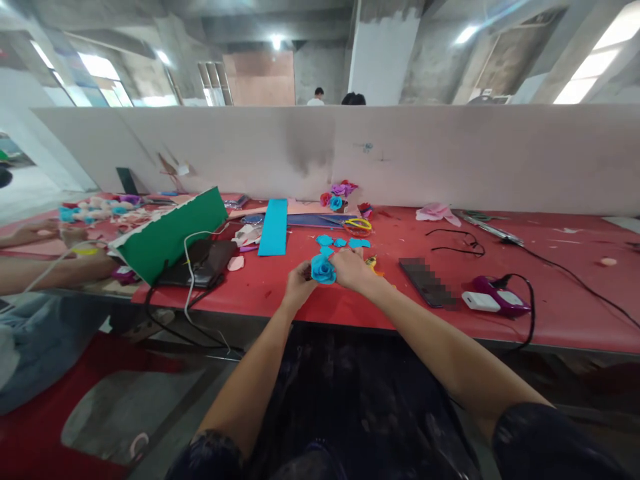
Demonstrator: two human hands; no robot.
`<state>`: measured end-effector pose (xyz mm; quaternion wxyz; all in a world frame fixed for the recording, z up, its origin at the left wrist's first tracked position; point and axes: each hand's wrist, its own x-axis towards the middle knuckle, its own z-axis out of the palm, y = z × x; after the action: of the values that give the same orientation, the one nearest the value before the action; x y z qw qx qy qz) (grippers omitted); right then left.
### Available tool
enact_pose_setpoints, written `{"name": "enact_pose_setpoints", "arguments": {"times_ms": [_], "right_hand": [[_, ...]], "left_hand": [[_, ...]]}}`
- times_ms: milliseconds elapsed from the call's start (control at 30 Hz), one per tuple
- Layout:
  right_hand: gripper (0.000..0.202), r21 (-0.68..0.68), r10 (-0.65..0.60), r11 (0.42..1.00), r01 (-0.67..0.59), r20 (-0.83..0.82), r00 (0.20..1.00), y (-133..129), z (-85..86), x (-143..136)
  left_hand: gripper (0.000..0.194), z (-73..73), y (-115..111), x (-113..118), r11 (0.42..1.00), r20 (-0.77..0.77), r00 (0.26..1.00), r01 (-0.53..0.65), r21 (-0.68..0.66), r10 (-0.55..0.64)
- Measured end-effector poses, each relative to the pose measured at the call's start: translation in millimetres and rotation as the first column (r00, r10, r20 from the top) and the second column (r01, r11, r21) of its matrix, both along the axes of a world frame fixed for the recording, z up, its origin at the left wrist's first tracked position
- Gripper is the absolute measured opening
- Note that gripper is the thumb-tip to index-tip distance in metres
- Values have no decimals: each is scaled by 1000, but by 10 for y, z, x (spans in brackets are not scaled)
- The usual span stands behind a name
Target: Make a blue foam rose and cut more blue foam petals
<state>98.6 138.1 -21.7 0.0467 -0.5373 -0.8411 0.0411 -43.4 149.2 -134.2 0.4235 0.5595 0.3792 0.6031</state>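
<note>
A blue paper flower (323, 269) is held above the front part of the red table, its bloom facing me. My left hand (298, 287) is closed around its lower left side; the stem end is hidden. From the right, my right hand (353, 268) has its fingers curled at the flower's edge, pinching its petals as far as I can see. Just beyond my hands lie several loose blue petals (359, 243). Behind them are yellow-handled scissors (359, 225). A blue paper strip (273, 228) lies to the left.
Finished flowers (342, 192) stand near the partition (450, 160). To the right are a dark phone (425, 281), a purple device with a white plug (500, 298), and eyeglasses (457, 243). A green board (173, 233) and a cable stand left, beside a co-worker's arm (60, 275).
</note>
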Motion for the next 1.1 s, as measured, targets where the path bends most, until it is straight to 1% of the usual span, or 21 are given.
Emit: {"name": "enact_pose_setpoints", "arguments": {"times_ms": [67,133,200,233,267,333,400,467,567,633,733,833,900,1100], "right_hand": [[14,-12,-31,999,30,-69,997,20,-23,12],[11,-19,-68,998,66,-176,982,68,-57,68],[9,-25,-112,994,110,-321,940,128,-92,154],[9,-31,-138,990,137,-404,904,154,-108,199],[8,-43,-165,985,165,-490,856,173,-124,241],[12,-90,-221,972,216,-657,721,177,-155,296],[20,-164,-270,958,234,-792,548,130,-192,294],[25,-242,-308,946,215,-877,369,40,-231,235],[29,-332,-354,929,162,-925,136,-122,-280,88],[34,-369,-374,921,125,-927,17,-218,-298,-13],[37,-398,-389,915,69,-914,-110,-320,-300,-129],[30,-431,-420,902,0,-878,-228,-378,-282,-195],[26,-446,-435,895,-28,-855,-281,-400,-272,-221],[23,-454,-437,891,-25,-840,-322,-443,-312,-283]], "left_hand": [[29,26,-14,0,1000,-7,1000,1,0,-1],[32,47,-44,-8,1000,-12,1000,-9,-21,9],[37,61,-106,-24,998,4,999,-35,-60,35],[37,65,-151,-32,996,19,999,-46,-77,47],[36,65,-205,-38,995,41,998,-53,-86,57],[31,58,-328,-40,995,97,993,-65,-69,72],[24,47,-449,-24,995,187,977,-95,-44,102],[20,46,-545,10,990,302,943,-131,-47,139],[23,79,-624,76,988,458,876,-114,-106,150],[26,117,-639,117,986,540,830,-70,-152,142],[27,164,-639,164,977,633,761,-11,-211,145],[30,169,-636,191,966,685,709,19,-257,168],[31,151,-634,202,963,692,699,19,-270,180],[27,59,-606,215,963,646,735,-35,-269,207]]}}
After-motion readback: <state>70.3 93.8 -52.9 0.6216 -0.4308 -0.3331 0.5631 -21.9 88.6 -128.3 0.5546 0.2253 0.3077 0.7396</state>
